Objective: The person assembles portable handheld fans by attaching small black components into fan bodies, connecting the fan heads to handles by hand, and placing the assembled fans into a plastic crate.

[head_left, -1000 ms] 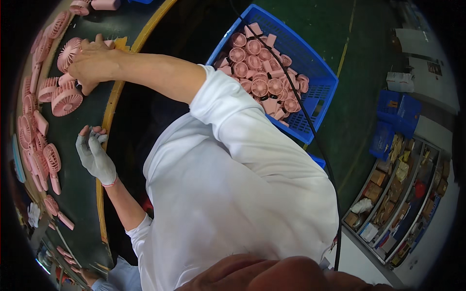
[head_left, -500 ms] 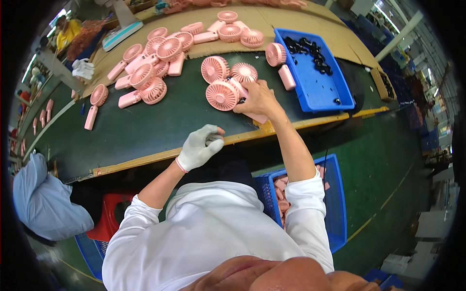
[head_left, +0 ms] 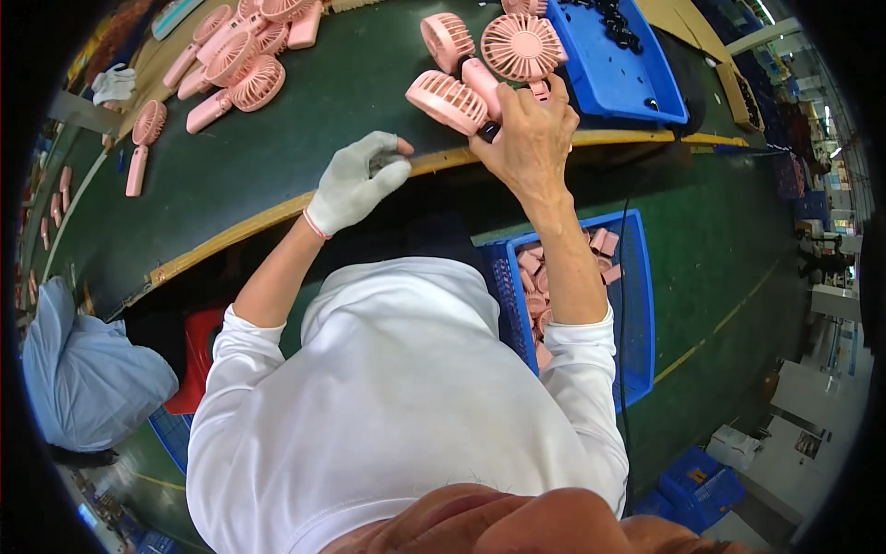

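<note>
On the dark green tabletop (head_left: pixel 268 157), pink round-headed plastic fans (head_left: pixel 257 85) lie left and centre; near its right front edge, seemingly flat, a blue oblong plastic tray (head_left: pixel 604 83).

White shirt (head_left: pixel 415 369): evenly bright, soft fold shadows
Green table (head_left: pixel 249 166): dim, edge bowed, dark beneath
Light strip (head_left: pixel 764 11): glaring, upper right
Frame corners: black, curved vignette

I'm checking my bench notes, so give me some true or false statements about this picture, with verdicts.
1. The left hand wears a white glove. True.
2. The right hand touches a pink fan. True.
3. The right hand is gloved too. False: it is bare.
4. The blue tray holds small black parts. True.
5. The blue basket below the right forearm holds yellow parts. False: that blue basket holds pink parts.
</note>
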The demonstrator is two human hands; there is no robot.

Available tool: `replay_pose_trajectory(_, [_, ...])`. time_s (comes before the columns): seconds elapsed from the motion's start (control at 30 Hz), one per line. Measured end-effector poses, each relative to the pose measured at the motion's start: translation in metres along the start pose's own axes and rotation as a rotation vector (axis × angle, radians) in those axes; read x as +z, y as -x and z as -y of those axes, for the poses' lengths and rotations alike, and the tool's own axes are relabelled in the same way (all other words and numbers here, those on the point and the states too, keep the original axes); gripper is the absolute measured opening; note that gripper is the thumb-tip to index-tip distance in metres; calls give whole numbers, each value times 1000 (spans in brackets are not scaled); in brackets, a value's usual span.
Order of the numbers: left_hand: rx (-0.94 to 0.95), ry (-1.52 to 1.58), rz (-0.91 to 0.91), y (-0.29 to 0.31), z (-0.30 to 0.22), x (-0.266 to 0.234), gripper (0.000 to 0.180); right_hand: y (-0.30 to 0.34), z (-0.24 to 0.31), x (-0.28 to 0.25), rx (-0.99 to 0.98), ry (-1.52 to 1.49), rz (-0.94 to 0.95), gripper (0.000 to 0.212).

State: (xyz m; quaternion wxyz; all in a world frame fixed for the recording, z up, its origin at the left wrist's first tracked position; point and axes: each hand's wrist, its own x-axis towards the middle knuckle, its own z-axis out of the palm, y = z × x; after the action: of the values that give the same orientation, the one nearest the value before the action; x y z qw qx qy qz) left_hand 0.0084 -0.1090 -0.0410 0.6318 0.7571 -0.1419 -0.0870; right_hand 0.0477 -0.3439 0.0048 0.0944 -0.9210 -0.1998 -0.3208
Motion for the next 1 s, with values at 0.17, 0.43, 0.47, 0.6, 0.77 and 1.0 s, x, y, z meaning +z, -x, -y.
replay_pose_trajectory(0.17, [-18,-50,3,1,-3,5,30,11,-11,9,53,-58,-35,46])
replay_pose_trajectory(0.43, [-22,-289,-28,-6,-8,15,25,22,-20,-2,28,-114,-226,41])
replay_pose_trajectory(0.47, [-63,-234,-48,-5,-13,18,23,28,-25,2,36,-104,-315,40])
replay_pose_trajectory(0.6, [-20,-34,-69,7,5,5,24,84,-3,-41,135,-78,-269,41])
replay_pose_trajectory(0.77, [-46,-55,-14,0,5,2,22,194,30,-78,250,8,-170,46])
replay_pose_trajectory(1.0, [-66,-82,-27,-11,7,-4,23,340,15,-88,639,126,279,45])
